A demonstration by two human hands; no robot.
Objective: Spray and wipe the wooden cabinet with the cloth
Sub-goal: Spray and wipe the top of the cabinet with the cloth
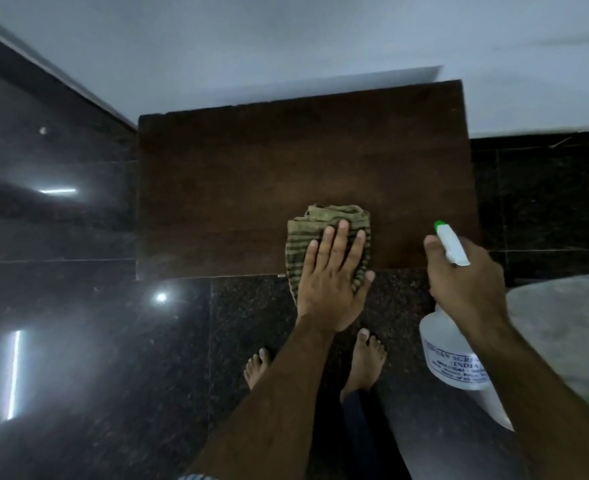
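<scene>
The dark polished stone floor (78,341) surrounds the wooden cabinet (286,161) on its left, front and right sides and shows bright light reflections to the left of the cabinet. A pale wall (286,36) stands behind the cabinet. The cabinet is seen from above; its top is dark brown.

A pale grey, fabric-like item (563,334) lies to the front right of the cabinet; its identity cannot be told.

The spray bottle (448,362), translucent white with a printed label, hangs in front of the cabinet's front right corner. Its green-tipped nozzle sits over that corner.

The cloth (306,223), olive with dark stripes and folded, lies on the cabinet top at the front edge, right of centre, with its lower part overhanging the edge.

The left hand (331,285) presses flat on the cloth, fingers straight and close together, thumb set apart. The right hand (466,275) grips the bottle neck, fingers curled round it.

2 bare feet (365,362) stand on the floor in front of the cabinet.
</scene>
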